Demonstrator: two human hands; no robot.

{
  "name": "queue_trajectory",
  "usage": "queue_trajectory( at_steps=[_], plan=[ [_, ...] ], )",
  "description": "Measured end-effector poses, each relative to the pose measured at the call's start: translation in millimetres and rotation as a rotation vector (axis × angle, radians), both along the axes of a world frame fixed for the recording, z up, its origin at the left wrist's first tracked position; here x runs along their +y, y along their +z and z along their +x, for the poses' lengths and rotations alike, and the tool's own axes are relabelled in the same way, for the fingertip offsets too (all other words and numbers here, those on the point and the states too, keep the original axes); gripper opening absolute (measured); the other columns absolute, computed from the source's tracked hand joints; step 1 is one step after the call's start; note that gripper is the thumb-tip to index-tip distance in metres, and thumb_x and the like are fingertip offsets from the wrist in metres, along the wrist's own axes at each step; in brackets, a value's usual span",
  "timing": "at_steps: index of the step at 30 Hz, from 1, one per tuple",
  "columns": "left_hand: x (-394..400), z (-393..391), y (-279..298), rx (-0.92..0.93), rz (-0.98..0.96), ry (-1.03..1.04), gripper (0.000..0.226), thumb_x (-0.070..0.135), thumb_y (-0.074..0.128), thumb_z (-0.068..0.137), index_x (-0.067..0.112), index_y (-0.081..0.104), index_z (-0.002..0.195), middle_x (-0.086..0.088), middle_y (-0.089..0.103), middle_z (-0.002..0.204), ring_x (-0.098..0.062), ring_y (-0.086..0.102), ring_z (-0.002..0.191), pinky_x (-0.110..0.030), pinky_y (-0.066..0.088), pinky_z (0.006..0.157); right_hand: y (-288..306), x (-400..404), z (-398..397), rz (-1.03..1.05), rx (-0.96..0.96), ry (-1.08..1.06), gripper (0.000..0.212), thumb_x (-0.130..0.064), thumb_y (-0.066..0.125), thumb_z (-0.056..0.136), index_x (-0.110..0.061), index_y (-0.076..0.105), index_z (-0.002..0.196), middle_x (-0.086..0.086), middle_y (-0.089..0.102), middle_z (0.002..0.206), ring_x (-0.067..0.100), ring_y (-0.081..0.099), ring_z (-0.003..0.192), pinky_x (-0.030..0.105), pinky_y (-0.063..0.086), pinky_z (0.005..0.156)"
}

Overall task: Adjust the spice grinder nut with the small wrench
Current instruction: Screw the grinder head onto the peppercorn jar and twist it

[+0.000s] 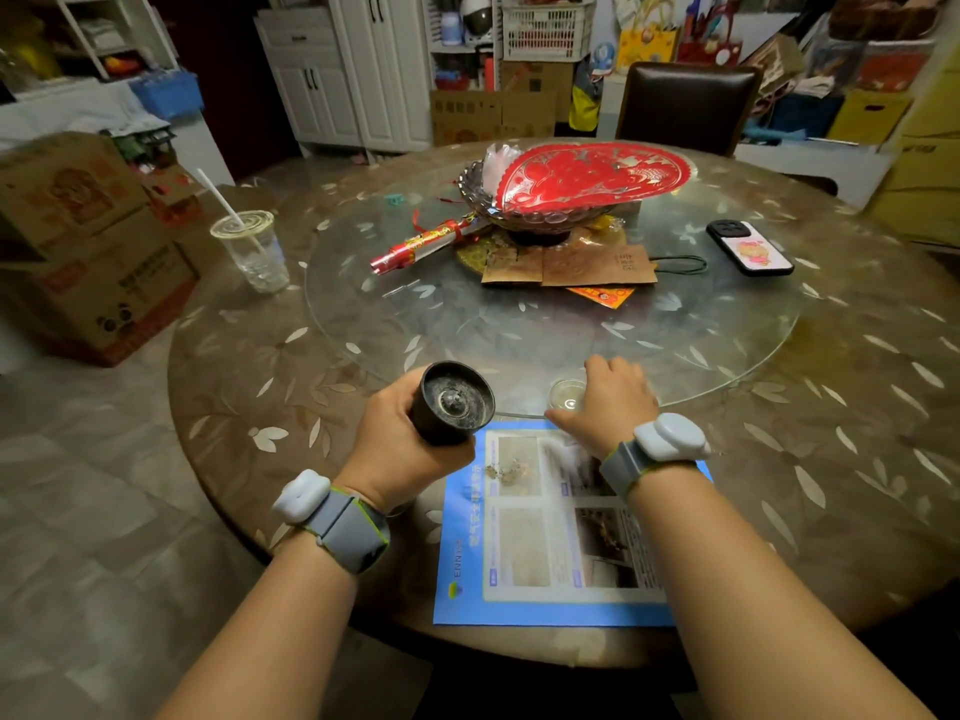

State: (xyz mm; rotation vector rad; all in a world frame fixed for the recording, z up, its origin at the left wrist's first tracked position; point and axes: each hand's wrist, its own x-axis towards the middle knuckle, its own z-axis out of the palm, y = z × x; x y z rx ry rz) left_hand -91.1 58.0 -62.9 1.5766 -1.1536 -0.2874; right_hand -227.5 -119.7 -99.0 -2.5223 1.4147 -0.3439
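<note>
My left hand (400, 439) grips the dark spice grinder (453, 402), tilted so its open underside with the central metal nut faces the camera. My right hand (610, 400) rests palm down at the edge of the glass turntable, its fingers over a small clear round cap (563, 393). Whether anything is held under the palm is hidden. No wrench shows anywhere in view. A little pile of ground spice (506, 469) lies on the blue leaflet (545, 543) below both hands.
A round patterned table (260, 407) carries a glass turntable (727, 350) with a red-covered bowl (582, 184), a firecracker tube (421, 246) and a phone (750, 247). A plastic cup with a straw (254, 252) stands far left. Cardboard boxes (88, 252) sit on the floor to the left, and a chair (685, 106) stands behind the table.
</note>
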Motion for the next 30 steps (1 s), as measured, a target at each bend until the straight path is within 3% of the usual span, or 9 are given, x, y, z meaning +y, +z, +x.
queue_trajectory(
  at_steps=[5,11,13,15,17,21,26,30],
  plan=[
    [0.6,0.7,0.2,-0.011,0.007,-0.001,0.051,0.033,0.069,0.049,0.060,0.061,0.090,0.030,0.067,0.089,0.008,0.063,0.082,-0.010,0.050,0.072,1.4,-4.7,10.7,-0.013,0.105,-0.018,0.063,-0.060,0.065,0.073,-0.014,0.051,0.113,0.010,0.056,0.119,0.032,0.049,0.112,0.039,0.042,0.085],
    [-0.6,2.0,0.1,-0.047,0.016,0.001,0.063,0.014,0.073,0.052,0.062,0.059,0.090,0.033,0.066,0.089,0.010,0.062,0.082,-0.007,0.048,0.071,5.6,-9.3,14.7,-0.001,0.115,-0.008,0.047,-0.047,0.066,0.077,-0.013,0.052,0.107,0.010,0.061,0.113,0.031,0.053,0.105,0.037,0.041,0.077],
    [-0.5,2.2,0.1,-0.044,0.016,0.004,0.060,0.019,0.073,0.051,0.062,0.060,0.091,0.032,0.066,0.090,0.009,0.063,0.082,-0.008,0.048,0.072,8.2,-9.2,13.4,-0.001,0.103,-0.007,0.045,-0.043,0.065,0.076,-0.013,0.053,0.108,0.010,0.061,0.111,0.031,0.053,0.104,0.037,0.041,0.076],
    [-0.5,2.6,-0.5,-0.023,0.014,0.006,0.054,0.028,0.071,0.050,0.061,0.060,0.091,0.031,0.067,0.090,0.007,0.063,0.084,-0.010,0.050,0.073,11.0,-5.9,13.1,0.071,-0.081,0.001,0.052,-0.042,0.067,0.073,-0.016,0.055,0.116,0.009,0.060,0.113,0.029,0.055,0.104,0.037,0.046,0.082],
    [-0.7,2.7,-1.3,-0.006,0.013,0.008,0.052,0.032,0.070,0.049,0.060,0.060,0.091,0.030,0.067,0.091,0.006,0.064,0.085,-0.011,0.051,0.074,20.4,5.0,14.2,0.301,-0.442,0.054,0.050,-0.039,0.072,0.074,-0.021,0.058,0.119,0.007,0.058,0.106,0.021,0.056,0.092,0.036,0.050,0.084],
    [-1.7,0.9,-0.9,-0.003,0.002,0.003,0.042,0.031,0.069,0.050,0.046,0.063,0.089,0.030,0.067,0.091,0.010,0.063,0.084,-0.008,0.048,0.074,51.6,38.7,9.1,0.701,-0.999,0.268,0.025,-0.033,0.071,0.082,-0.033,0.065,0.106,-0.001,0.056,0.085,0.015,0.053,0.078,0.027,0.045,0.068],
    [-2.9,1.7,-3.5,0.002,0.016,0.005,0.043,0.032,0.069,0.049,0.049,0.063,0.088,0.028,0.068,0.090,0.007,0.064,0.084,-0.013,0.051,0.074,69.2,63.4,6.8,0.776,-1.260,0.310,0.033,-0.028,0.072,0.077,-0.022,0.060,0.106,0.002,0.058,0.094,0.012,0.059,0.082,0.024,0.050,0.070],
    [-2.1,-0.5,0.4,-0.002,0.019,-0.007,0.049,0.032,0.068,0.049,0.057,0.062,0.090,0.031,0.067,0.089,0.009,0.063,0.084,-0.013,0.051,0.074,73.3,76.3,5.8,0.735,-1.278,0.332,0.034,-0.009,0.075,0.079,-0.002,0.052,0.104,0.001,0.060,0.092,-0.003,0.058,0.071,0.016,0.050,0.072]
  ],
)
